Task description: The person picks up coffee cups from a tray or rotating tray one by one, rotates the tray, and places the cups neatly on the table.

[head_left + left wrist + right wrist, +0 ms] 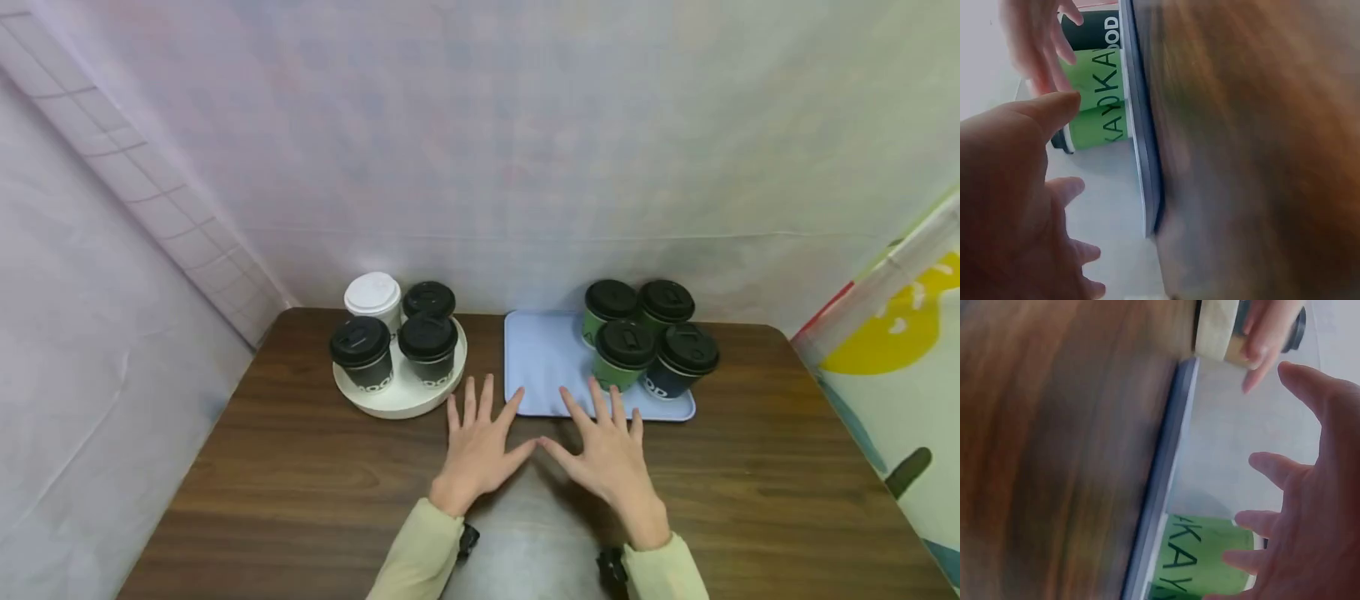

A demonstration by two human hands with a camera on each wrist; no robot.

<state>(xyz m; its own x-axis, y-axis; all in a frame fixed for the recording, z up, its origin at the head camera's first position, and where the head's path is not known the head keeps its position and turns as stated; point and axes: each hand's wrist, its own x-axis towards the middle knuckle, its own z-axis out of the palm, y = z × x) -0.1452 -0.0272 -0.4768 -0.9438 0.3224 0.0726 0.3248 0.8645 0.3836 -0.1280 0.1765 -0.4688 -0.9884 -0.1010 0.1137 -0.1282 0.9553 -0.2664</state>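
Both hands reach forward over the table with fingers spread and nothing held. My left hand (477,457) is near the front of a round white plate (397,406) and the left corner of a pale blue tray (542,367). My right hand (611,462) has its fingertips at the tray's front edge, overlapping a green paper cup (621,373) in the head view. The thumb tips nearly meet. Beside that cup on the tray stand a dark navy cup (667,379) and two more green cups, all black-lidded. Lettering shows on the green cup (1191,550) in the right wrist view.
On the plate stand a white-lidded cup (373,293) and three black-lidded cups, including a dark one (365,371) at front left. The brown wooden table (300,483) meets a pale cloth backdrop (480,167) behind and a patterned cloth (885,392) at right.
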